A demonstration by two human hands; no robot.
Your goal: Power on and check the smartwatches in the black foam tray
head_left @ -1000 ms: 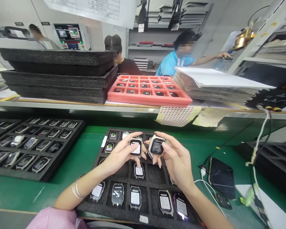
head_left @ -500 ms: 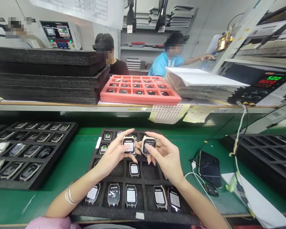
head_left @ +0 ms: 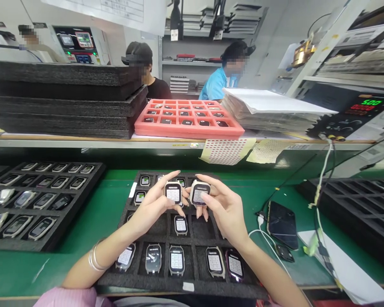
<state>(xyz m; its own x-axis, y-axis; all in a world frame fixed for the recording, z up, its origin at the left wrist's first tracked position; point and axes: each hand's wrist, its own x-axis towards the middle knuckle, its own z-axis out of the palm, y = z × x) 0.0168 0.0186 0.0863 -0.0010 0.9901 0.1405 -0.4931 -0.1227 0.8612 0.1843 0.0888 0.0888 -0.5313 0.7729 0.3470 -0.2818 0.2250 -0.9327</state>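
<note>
My left hand [head_left: 160, 197] grips a smartwatch case [head_left: 173, 192] by its sides, the thumb at the lower left of its lit screen. Beside it, my right hand [head_left: 219, 198] holds a second smartwatch [head_left: 198, 191], also lit with a pale grid, its thumb over the right part of the glass. Both watches are held up, faces toward me, above a black foam tray [head_left: 188, 238]. In the tray's compartments lie several more strapless watches, such as one with a lit grid [head_left: 181, 224] below my hands and a dark-faced one [head_left: 153, 258]. My forearms cover part of the tray.
Another black tray of watches [head_left: 62, 209] lies left. On the shelf ahead are stacked black foam [head_left: 60, 115], a red foam tray [head_left: 188, 131], papers [head_left: 275, 102] and a power supply [head_left: 348, 115]. A phone [head_left: 281, 224] and white cables lie right. Co-workers sit beyond.
The right watch's screen has gone from a dark display to a pale grid, and my right thumb has shifted right on it. My left thumb has slid lower on its watch.
</note>
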